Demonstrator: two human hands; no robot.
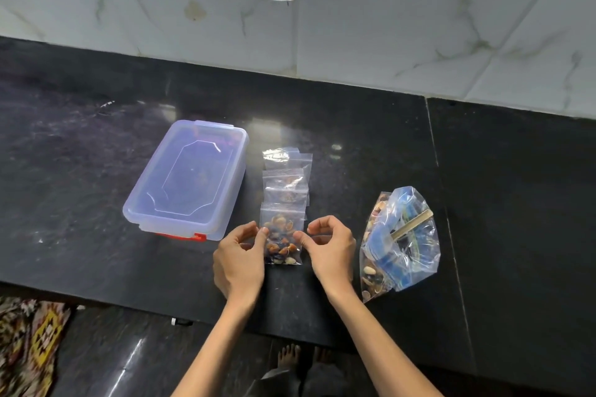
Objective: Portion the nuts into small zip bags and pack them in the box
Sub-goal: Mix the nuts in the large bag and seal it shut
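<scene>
Black stone counter (96, 145) carries it all: near its front edge, the left hand (240, 256) and right hand (329, 248) pinch a nut-filled zip bag (281, 237); more small bags (285, 180) behind, lidded box (188, 179) left, bulk nut bag (400, 242) right.

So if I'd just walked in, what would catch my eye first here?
Probably the two hands, left hand and right hand, pinching a small zip bag of nuts at the counter's near edge. Left of it sits a lidded clear box, and right of it a crumpled big nut bag.
</scene>
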